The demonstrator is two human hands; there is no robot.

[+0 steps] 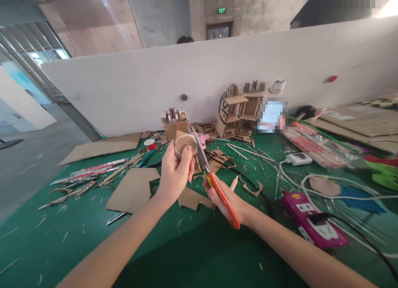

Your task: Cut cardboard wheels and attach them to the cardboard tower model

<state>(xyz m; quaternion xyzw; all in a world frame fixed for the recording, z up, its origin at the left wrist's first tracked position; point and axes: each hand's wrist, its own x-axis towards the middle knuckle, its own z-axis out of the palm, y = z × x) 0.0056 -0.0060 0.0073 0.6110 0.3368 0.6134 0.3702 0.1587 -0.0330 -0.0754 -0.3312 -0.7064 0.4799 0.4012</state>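
Left hand [173, 168] pinches a round cardboard piece [183, 142], right hand [231, 199] grips orange-handled steel scissors [215, 183].

I see a green tabletop [46, 242]; on it lie a cardboard piece [132, 190], many thin scraps [85, 188], a red spool [151, 145] and, to the right, a purple power strip [311, 226].

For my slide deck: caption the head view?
Left hand holds cardboard piece, right hand holds scissors, above green table.
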